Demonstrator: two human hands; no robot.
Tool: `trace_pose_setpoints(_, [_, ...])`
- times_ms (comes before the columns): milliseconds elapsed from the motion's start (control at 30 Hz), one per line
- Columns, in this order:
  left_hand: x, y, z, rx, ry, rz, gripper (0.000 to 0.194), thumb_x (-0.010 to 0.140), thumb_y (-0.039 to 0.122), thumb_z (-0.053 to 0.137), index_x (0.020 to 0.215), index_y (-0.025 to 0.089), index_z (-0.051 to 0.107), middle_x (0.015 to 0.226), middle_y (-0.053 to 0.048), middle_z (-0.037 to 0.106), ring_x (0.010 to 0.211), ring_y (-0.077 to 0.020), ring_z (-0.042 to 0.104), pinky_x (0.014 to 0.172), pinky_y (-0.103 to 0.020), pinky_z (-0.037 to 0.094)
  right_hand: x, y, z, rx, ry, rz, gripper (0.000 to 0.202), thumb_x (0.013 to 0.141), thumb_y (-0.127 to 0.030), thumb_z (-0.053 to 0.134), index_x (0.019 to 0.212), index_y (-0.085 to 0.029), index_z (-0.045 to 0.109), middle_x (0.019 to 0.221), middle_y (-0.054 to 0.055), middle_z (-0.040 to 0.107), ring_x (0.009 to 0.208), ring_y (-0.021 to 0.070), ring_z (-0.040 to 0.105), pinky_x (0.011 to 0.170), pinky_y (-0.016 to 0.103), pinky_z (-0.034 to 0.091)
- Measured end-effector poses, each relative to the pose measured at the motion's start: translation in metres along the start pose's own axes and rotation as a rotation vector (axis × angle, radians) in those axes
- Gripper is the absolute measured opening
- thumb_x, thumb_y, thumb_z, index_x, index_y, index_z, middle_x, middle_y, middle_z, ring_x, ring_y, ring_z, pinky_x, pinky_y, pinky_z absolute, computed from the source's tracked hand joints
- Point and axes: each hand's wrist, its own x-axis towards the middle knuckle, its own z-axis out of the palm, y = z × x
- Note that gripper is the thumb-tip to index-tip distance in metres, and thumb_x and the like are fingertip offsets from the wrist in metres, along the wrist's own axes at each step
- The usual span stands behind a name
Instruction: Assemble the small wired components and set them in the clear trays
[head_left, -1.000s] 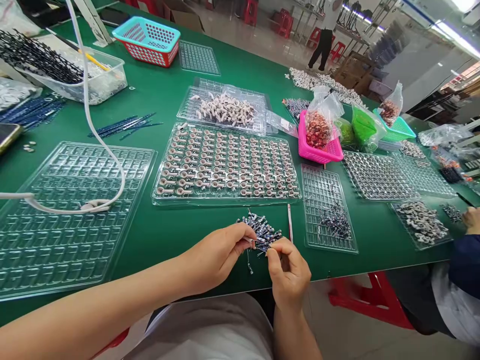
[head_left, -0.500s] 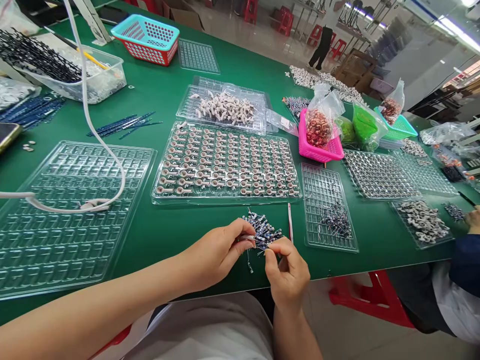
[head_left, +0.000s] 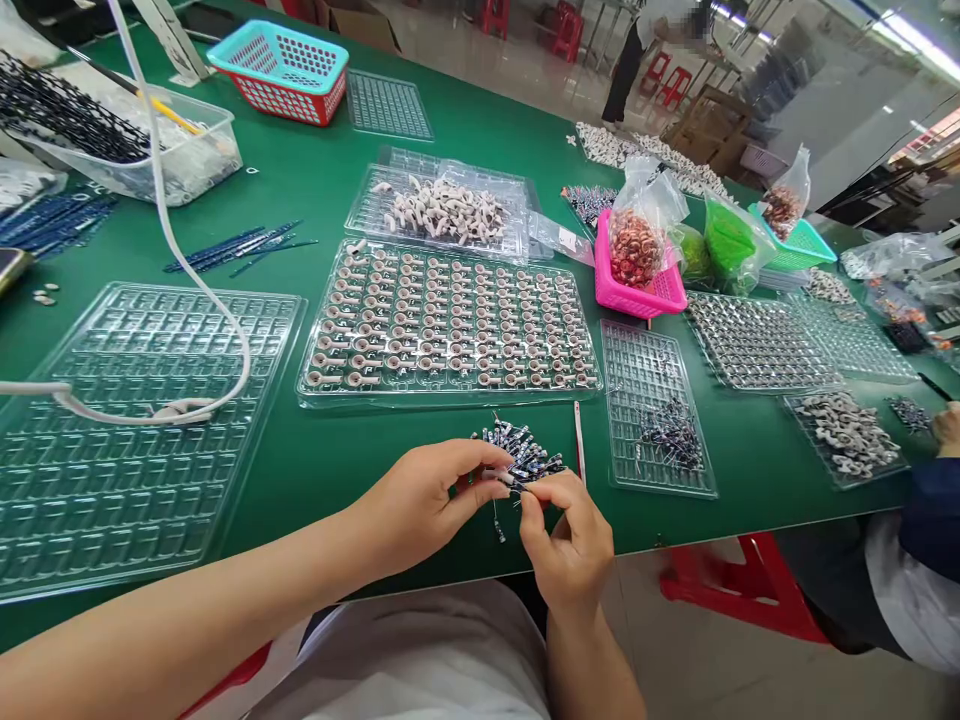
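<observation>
My left hand [head_left: 439, 490] is closed, its thumb and fingers pinching a small pale stemmed piece [head_left: 496, 476]. Just to its right, my right hand [head_left: 571, 535] pinches the end of a small dark component with thin wires [head_left: 519, 487], which meets the pale piece; whether it goes inside I cannot tell. Behind the fingers lies a pile of similar dark wired components [head_left: 529, 447] on the green table. Beyond that is a clear plastic tray [head_left: 442, 397] holding rows of pale round-headed, stemmed pieces. Loose pale pieces [head_left: 448, 212] are heaped on another tray farther back.
A clear tray [head_left: 135, 470] with a white cable [head_left: 241, 340] lies on the left. On the right are a tray of wired components [head_left: 664, 480], a pink basket [head_left: 637, 295] and a red stool [head_left: 750, 590]. A co-worker's sleeve [head_left: 930, 510] is at the right edge.
My right hand has moved slightly left, bringing the wired component up to the pale piece in my left hand. The view has shifted a little. More of a person shows in the background.
</observation>
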Motion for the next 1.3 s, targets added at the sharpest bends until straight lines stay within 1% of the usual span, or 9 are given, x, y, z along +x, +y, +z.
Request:
trace_pose_setpoints(100, [0.000, 0.000, -0.001, 0.033, -0.008, -0.031, 0.019, 0.091, 0.034, 0.058, 0.102, 0.021, 0.068, 0.091, -0.003, 0.075, 0.079, -0.0177, 0.067, 0.073, -0.027, 0.052, 0.001, -0.001, 0.000, 0.001, -0.013, 0.002, 0.012, 0.088, -0.011, 0.062, 0.091, -0.023, 0.063, 0.079, 0.000, 0.066, 0.071, 0.0143, 0.061, 0.067, 0.030, 0.050])
trace_pose_setpoints(333, [0.000, -0.004, -0.002, 0.067, 0.019, 0.065, 0.016, 0.092, 0.028, 0.061, 0.101, 0.019, 0.070, 0.090, -0.003, 0.074, 0.079, -0.0164, 0.067, 0.073, -0.025, 0.050, 0.004, -0.001, -0.001, -0.004, -0.039, -0.002, 0.013, 0.087, -0.010, 0.062, 0.090, -0.022, 0.062, 0.079, 0.000, 0.066, 0.071, 0.0137, 0.060, 0.068, 0.029, 0.049])
trace_pose_setpoints(633, [0.000, -0.007, 0.000, 0.089, 0.012, 0.105, 0.015, 0.092, 0.025, 0.063, 0.102, 0.018, 0.071, 0.087, -0.002, 0.073, 0.077, -0.0149, 0.067, 0.072, -0.023, 0.050, 0.004, -0.001, -0.002, 0.011, -0.062, 0.012, 0.012, 0.087, -0.010, 0.062, 0.089, -0.022, 0.062, 0.078, 0.000, 0.065, 0.070, 0.0137, 0.058, 0.067, 0.029, 0.048])
trace_pose_setpoints(767, [0.000, -0.009, 0.001, 0.106, 0.050, 0.163, 0.012, 0.091, 0.022, 0.065, 0.100, 0.018, 0.071, 0.083, -0.001, 0.072, 0.074, -0.0137, 0.066, 0.068, -0.021, 0.049, 0.004, -0.001, -0.001, 0.013, -0.064, 0.008, 0.013, 0.087, -0.009, 0.063, 0.090, -0.021, 0.063, 0.079, 0.000, 0.066, 0.070, 0.0139, 0.059, 0.068, 0.029, 0.048])
trace_pose_setpoints(900, [0.000, -0.009, 0.002, 0.107, 0.081, 0.227, 0.010, 0.089, 0.017, 0.067, 0.098, 0.017, 0.072, 0.081, 0.000, 0.071, 0.073, -0.0126, 0.066, 0.067, -0.019, 0.049, 0.005, -0.002, -0.001, 0.026, -0.083, -0.016, 0.016, 0.088, -0.007, 0.063, 0.095, -0.021, 0.065, 0.083, 0.002, 0.069, 0.075, 0.0151, 0.062, 0.071, 0.031, 0.049])
trace_pose_setpoints(1000, [0.001, -0.008, 0.002, 0.092, 0.087, 0.218, 0.011, 0.088, 0.018, 0.069, 0.098, 0.017, 0.072, 0.080, 0.000, 0.071, 0.071, -0.0120, 0.066, 0.065, -0.019, 0.049, 0.004, -0.001, -0.003, 0.075, -0.090, -0.030, 0.022, 0.089, -0.006, 0.062, 0.103, -0.022, 0.067, 0.090, 0.002, 0.072, 0.082, 0.0163, 0.066, 0.077, 0.032, 0.052])
trace_pose_setpoints(1100, [0.001, -0.008, 0.003, 0.032, 0.069, 0.209, 0.011, 0.088, 0.022, 0.071, 0.098, 0.018, 0.073, 0.080, 0.000, 0.071, 0.072, -0.0120, 0.067, 0.066, -0.019, 0.050, 0.004, 0.000, -0.004, 0.117, -0.085, -0.035, 0.026, 0.089, -0.007, 0.064, 0.108, -0.024, 0.068, 0.095, 0.002, 0.074, 0.086, 0.0171, 0.068, 0.082, 0.033, 0.053])
trace_pose_setpoints(1300, [-0.001, -0.011, 0.004, -0.037, 0.057, 0.221, 0.013, 0.087, 0.024, 0.072, 0.100, 0.019, 0.073, 0.083, -0.001, 0.073, 0.075, -0.0132, 0.068, 0.069, -0.021, 0.052, 0.002, 0.002, -0.004, 0.145, -0.062, -0.029, 0.030, 0.087, -0.006, 0.067, 0.109, -0.025, 0.070, 0.095, 0.002, 0.075, 0.085, 0.0171, 0.069, 0.080, 0.034, 0.053])
